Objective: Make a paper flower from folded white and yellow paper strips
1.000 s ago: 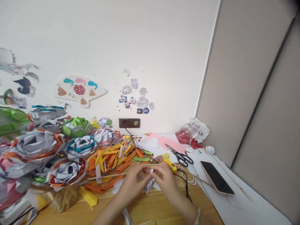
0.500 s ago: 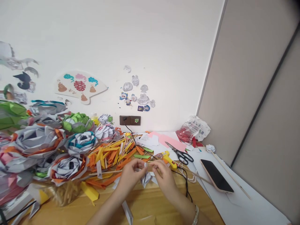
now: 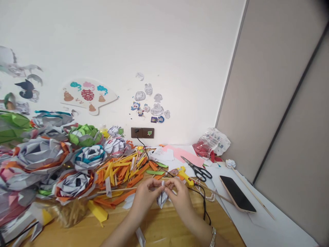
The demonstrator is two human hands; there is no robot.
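Note:
Over the wooden table [image 3: 164,230], my left hand [image 3: 146,193] and my right hand [image 3: 179,193] meet with fingertips almost touching. Between them is a small folded white paper piece [image 3: 161,200], pinched at its top by the thumbs and fingers of both hands. Its lower part hangs below the fingertips; the top is partly hidden by them. A loose white paper strip [image 3: 140,236] lies on the wood under my left forearm. Just beyond my right hand rests a yellow hot glue gun [image 3: 186,176] with a black cord.
Large folded paper flowers [image 3: 42,154] crowd the left side. Orange and yellow paper strips [image 3: 120,171] are heaped behind my left hand. To the right lie black scissors [image 3: 197,168], a phone [image 3: 238,193] on white paper sheets [image 3: 277,219], and a thin wooden stick [image 3: 253,192].
My hands have come closer together on the folded paper piece. My left hand has shifted slightly to the right, and the paper now sits more upright between the fingertips.

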